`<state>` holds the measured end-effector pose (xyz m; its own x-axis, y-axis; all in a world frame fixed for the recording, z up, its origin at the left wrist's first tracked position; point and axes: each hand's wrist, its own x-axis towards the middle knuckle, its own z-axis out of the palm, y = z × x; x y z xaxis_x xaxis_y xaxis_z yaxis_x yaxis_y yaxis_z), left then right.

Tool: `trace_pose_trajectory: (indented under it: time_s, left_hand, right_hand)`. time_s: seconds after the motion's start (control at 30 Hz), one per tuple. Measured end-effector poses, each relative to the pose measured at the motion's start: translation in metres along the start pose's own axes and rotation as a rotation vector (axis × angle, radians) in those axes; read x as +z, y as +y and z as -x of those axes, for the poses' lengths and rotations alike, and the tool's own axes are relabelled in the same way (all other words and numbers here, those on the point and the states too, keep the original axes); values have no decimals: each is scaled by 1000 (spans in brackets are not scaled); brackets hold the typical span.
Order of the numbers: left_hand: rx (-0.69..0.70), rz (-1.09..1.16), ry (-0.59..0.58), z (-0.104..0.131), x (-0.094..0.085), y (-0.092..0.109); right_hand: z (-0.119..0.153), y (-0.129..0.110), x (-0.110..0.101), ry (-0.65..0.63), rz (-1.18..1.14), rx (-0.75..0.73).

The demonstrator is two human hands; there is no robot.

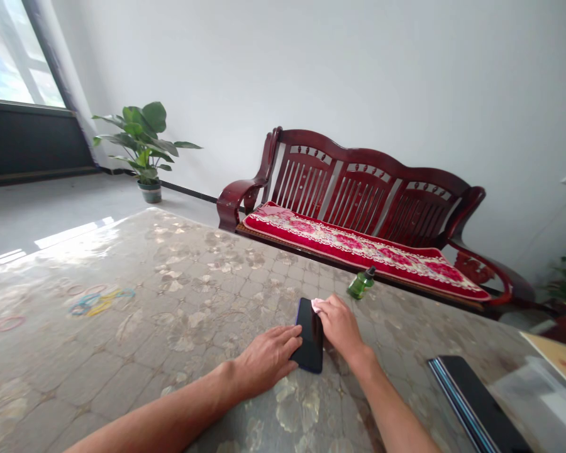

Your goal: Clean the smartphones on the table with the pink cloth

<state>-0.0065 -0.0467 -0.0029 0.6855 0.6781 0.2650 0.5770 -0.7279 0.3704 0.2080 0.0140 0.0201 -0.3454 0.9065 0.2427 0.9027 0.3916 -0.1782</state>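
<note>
A black smartphone (309,343) lies flat, screen up, on the patterned tablecloth (170,352). My left hand (268,355) rests along its left edge, fingers stretched out and fingertips on the screen. In my right hand (337,324) a small white cloth (316,305) is pinched and pressed against the phone's upper right part. Just beyond the right hand stands a green bottle (361,283) with a dark cap. The palm side of both hands is hidden.
Colored rubber bands (99,302) lie on the left of the table. At the lower right are a dark stack of flat items (476,402) and a clear plastic box (528,390). Behind the table stand a wooden bench (358,163) with a red cushion and a potted plant (146,145).
</note>
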Motion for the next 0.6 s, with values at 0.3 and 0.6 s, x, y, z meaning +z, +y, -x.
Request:
trace_pose_trajectory:
  time_s: [0.3,0.6]
  left_hand:
    - [11,0,-17,-2,-2,3]
    - [-1,-45,-36,-1,-1,2]
  right_hand:
    - [40,-22,-9,-74,-89,-136]
    - [-25,-24,-2,-29,-40,-24]
